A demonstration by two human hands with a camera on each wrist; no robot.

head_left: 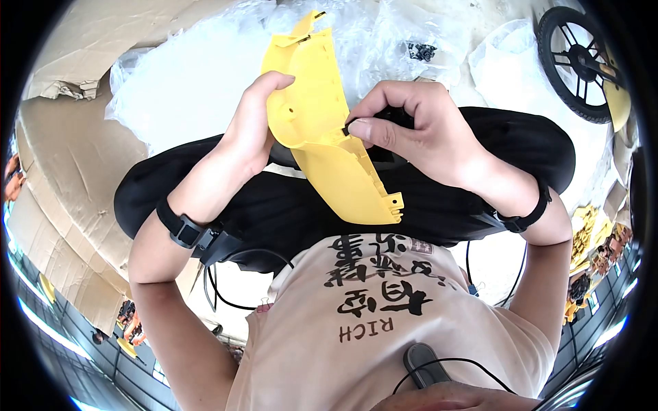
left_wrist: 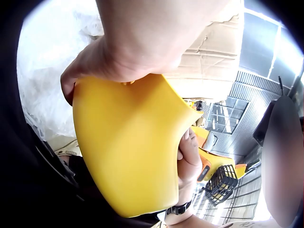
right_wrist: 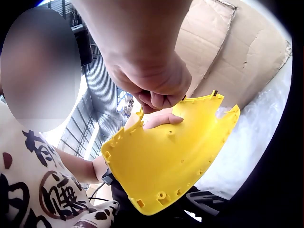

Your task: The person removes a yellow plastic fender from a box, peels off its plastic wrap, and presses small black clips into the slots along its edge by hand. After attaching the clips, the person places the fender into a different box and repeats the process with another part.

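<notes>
A curved yellow plastic panel (head_left: 317, 89) is held above the lap, its hollow inner side with small clips and bosses facing the head view. The left hand (head_left: 255, 123) grips its left edge, thumb over the inner face. At the opposite edge, the right hand (head_left: 418, 127) pinches a small black piece (head_left: 348, 129) between thumb and forefinger against the panel. In the left wrist view the panel's smooth outer face (left_wrist: 126, 147) shows. The right wrist view shows the right hand (right_wrist: 152, 85) curled at the panel's rim (right_wrist: 142, 114), hiding the black piece.
Clear plastic wrap (head_left: 185, 68) lies beyond the knees, with a bag of small black parts (head_left: 421, 51) on it. Cardboard (head_left: 62, 144) covers the left side. A black spoked wheel (head_left: 579, 61) is at the upper right, and yellow parts (head_left: 584, 236) lie at the right.
</notes>
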